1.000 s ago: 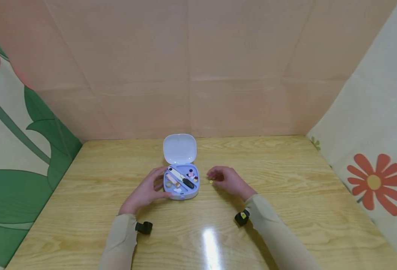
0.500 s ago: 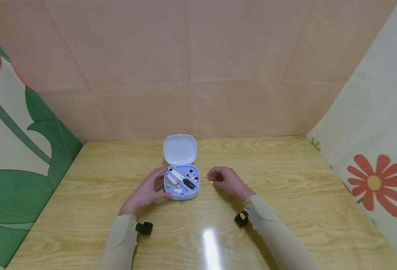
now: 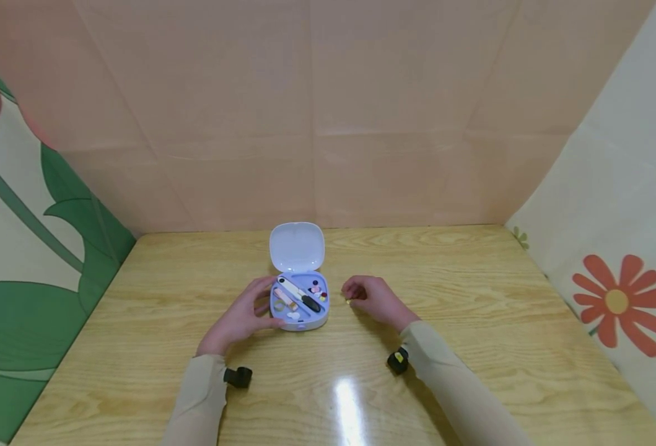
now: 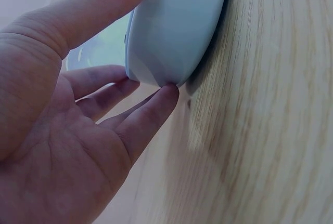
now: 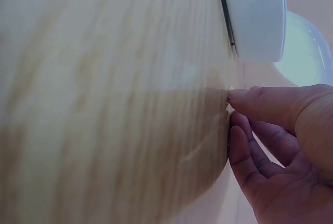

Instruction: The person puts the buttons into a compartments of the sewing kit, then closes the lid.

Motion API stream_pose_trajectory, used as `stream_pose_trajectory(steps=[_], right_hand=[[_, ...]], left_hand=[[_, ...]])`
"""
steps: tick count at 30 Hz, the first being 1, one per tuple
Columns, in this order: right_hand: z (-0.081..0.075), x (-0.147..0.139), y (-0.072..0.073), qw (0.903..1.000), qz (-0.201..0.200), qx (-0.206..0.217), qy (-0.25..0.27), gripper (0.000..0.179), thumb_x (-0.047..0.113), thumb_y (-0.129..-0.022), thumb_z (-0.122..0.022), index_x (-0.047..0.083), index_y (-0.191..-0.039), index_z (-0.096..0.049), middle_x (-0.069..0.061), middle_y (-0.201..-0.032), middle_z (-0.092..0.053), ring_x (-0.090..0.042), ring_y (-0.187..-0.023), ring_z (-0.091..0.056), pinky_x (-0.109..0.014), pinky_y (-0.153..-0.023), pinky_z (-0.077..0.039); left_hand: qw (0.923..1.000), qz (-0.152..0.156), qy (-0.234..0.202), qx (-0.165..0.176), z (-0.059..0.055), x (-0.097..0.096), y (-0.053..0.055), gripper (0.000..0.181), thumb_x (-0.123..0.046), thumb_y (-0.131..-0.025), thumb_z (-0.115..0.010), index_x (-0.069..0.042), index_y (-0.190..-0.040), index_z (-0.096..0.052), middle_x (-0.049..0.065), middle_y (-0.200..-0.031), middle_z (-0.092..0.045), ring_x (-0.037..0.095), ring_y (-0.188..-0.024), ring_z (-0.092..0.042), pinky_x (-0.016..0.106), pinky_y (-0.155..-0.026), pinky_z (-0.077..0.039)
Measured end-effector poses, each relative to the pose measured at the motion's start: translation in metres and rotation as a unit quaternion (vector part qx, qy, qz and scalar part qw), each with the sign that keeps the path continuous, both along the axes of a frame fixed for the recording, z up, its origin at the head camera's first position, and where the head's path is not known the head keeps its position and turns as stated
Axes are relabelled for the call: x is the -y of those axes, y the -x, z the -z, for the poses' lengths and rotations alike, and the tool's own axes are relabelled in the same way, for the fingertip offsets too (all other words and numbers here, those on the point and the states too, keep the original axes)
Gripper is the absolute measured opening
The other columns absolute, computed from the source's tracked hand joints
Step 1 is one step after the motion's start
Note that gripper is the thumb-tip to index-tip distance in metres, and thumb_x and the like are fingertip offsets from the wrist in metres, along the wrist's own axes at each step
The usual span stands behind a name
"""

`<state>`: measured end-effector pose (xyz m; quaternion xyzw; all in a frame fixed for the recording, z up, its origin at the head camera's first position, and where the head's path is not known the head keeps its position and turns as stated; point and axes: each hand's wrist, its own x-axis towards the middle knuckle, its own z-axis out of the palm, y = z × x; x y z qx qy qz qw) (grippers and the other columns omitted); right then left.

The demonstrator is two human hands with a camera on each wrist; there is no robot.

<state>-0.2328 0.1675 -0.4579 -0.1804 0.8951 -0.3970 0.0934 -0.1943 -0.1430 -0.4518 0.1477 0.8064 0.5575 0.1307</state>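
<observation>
A lilac sewing box (image 3: 312, 323) stands on the table with its white lid (image 3: 297, 246) raised at the back. My left hand (image 3: 244, 314) holds its left side, the thumb at the front corner and the fingers along the side wall, as the left wrist view also shows. Right of the box, my right hand (image 3: 379, 301) pinches a small yellow button (image 3: 348, 301) at table level, between thumb and forefinger. The fingertips cover most of it. In the box's right compartment lie several small coloured buttons (image 3: 316, 288).
A white tool with a black end (image 3: 300, 293) lies diagonally in the box's middle slot. The left compartment holds a pinkish stick-like piece (image 3: 285, 298), a pale ring (image 3: 279, 305) and a white piece (image 3: 293, 316). The wooden table (image 3: 450, 272) meets a plain backdrop behind.
The yellow button, flat and in fuller view before, now shows as a thinner sliver at my right fingertips. My left hand and the box have stayed in place.
</observation>
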Motion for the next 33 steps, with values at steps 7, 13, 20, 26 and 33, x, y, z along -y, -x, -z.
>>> stream_pose_trajectory(steps=[7, 13, 20, 26, 33], right_hand=[[-0.0012, 0.0008, -0.0003, 0.9999, -0.008, 0.007, 0.002, 0.022, -0.009, -0.082, -0.069, 0.005, -0.099, -0.065, -0.003, -0.088, -0.062, -0.016, -0.083, -0.056, -0.029, -0.075, -0.052], [0.002, 0.0002, 0.0007, 0.9999, -0.014, 0.0, 0.009, 0.023, -0.009, -0.081, -0.069, 0.005, -0.098, -0.065, -0.003, -0.086, -0.061, -0.015, -0.081, -0.055, -0.028, -0.072, -0.052], [0.0034, 0.0007, 0.0007, 0.9996, -0.022, -0.009, 0.017, 0.024, -0.01, -0.08, -0.069, 0.004, -0.1, -0.066, -0.003, -0.086, -0.062, -0.016, -0.081, -0.056, -0.026, -0.073, -0.054], [0.0028, 0.0007, 0.0004, 0.9994, -0.029, -0.013, 0.014, 0.026, -0.01, -0.081, -0.068, 0.005, -0.101, -0.065, -0.002, -0.086, -0.061, -0.015, -0.081, -0.056, -0.026, -0.072, -0.053], [0.0036, 0.0003, -0.0007, 0.9994, -0.027, -0.014, 0.015, 0.027, -0.011, -0.081, -0.067, 0.006, -0.102, -0.065, -0.001, -0.086, -0.061, -0.015, -0.08, -0.056, -0.028, -0.072, -0.054]], left_hand=[[0.9998, 0.009, -0.011, -0.012, 0.0016, 0.0005, 0.0006, 0.086, -0.01, -0.073, -0.083, -0.013, -0.146, -0.036, 0.007, -0.146, -0.032, 0.033, -0.132, -0.036, 0.04, -0.108, -0.038], [1.0, 0.0, -0.008, -0.002, 0.0005, -0.0005, 0.0002, 0.087, -0.008, -0.073, -0.083, -0.014, -0.146, -0.037, 0.005, -0.146, -0.032, 0.031, -0.132, -0.037, 0.037, -0.107, -0.039], [1.0, -0.004, 0.0, 0.001, 0.0, -0.0011, -0.0004, 0.087, -0.012, -0.072, -0.084, -0.016, -0.146, -0.038, 0.002, -0.146, -0.032, 0.029, -0.131, -0.038, 0.035, -0.107, -0.04], [0.9999, -0.008, 0.004, 0.008, -0.0008, -0.0014, -0.0007, 0.087, -0.014, -0.071, -0.084, -0.018, -0.145, -0.038, 0.0, -0.146, -0.032, 0.026, -0.131, -0.038, 0.032, -0.106, -0.04], [1.0, -0.006, 0.002, 0.003, -0.0007, -0.0017, -0.0013, 0.087, -0.014, -0.072, -0.084, -0.016, -0.146, -0.038, 0.001, -0.144, -0.033, 0.026, -0.131, -0.039, 0.031, -0.106, -0.039]])
